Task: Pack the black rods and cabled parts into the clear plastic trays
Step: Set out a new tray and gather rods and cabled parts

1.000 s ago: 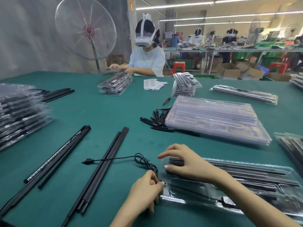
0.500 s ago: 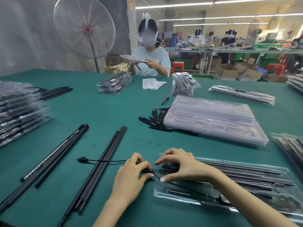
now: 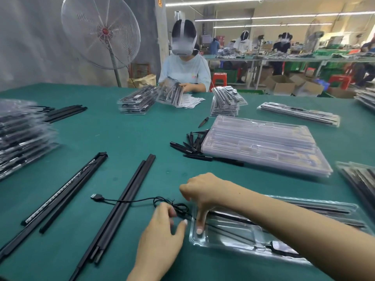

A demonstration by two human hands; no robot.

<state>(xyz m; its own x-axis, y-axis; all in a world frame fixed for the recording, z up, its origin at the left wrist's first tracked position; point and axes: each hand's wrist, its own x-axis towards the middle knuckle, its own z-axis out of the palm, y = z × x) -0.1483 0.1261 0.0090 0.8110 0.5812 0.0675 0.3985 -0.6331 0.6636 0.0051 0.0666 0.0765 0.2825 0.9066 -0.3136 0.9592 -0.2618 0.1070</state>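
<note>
Green table [image 3: 125, 138], left hand [image 3: 162, 230] pinching cable [image 3: 138, 200]

Table cover [image 3: 125, 138] plain teal-green; loose rods [image 3: 121, 205] matt black; one rod further left [image 3: 60, 191] black with a pale speckled strip along its face; cable [image 3: 129, 200] black, its plug [image 3: 97, 197] black with a silvery tip; near tray [image 3: 229, 243] clear, glinting white at the edges; stack of empty trays [image 3: 263, 145] clear, reading milky grey; fan [image 3: 100, 31] silver-grey wire with a red hub; stools [image 3: 220, 78] red; crates [image 3: 328, 52] green; cartons [image 3: 280, 84] brown; person opposite, pale blue shirt [image 3: 184, 72].
</note>
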